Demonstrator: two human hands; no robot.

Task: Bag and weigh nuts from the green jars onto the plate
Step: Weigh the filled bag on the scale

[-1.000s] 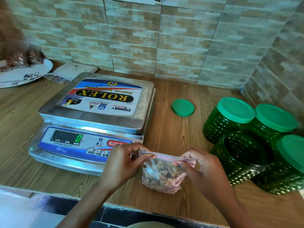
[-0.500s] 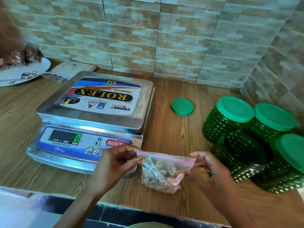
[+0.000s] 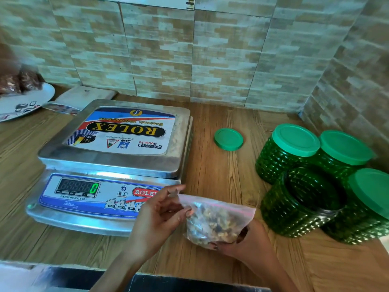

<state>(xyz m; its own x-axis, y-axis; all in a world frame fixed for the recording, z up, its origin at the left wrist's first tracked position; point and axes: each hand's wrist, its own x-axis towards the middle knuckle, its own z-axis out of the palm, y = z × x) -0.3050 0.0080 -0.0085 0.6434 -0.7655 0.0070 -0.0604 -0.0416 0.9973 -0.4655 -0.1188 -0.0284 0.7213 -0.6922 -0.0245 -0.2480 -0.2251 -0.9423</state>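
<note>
We see both hands at the near edge of the bench (image 3: 221,175), with a small clear bag (image 3: 221,207) of nuts (image 3: 212,224) held between them. The left hand (image 3: 160,216) pinches the bag's upper left corner, with the thumb on the front and the other fingers loosely spread behind. The right hand (image 3: 250,243) cups the bag from below and from the right, its fingers curled round the bottom. A pink strip runs along the bag's mouth from one hand toward the other; we cannot tell whether it is sealed.

Just beyond the left hand stands the scale (image 3: 113,161). The hand hides part of its front panel, and its display (image 3: 94,188) reads a green 0. Near the right hand, on its right, stands an open jar (image 3: 303,203) of green studded plastic. Three closed jars (image 3: 294,142) are packed close behind it and to its right. A loose green lid (image 3: 228,139) lies flat on the bench well beyond the hands, between the scale and the jars. Far to the left of the left hand, at the edge of view, the plate (image 3: 27,102) carries filled bags (image 3: 19,81), which are blurred.
</note>
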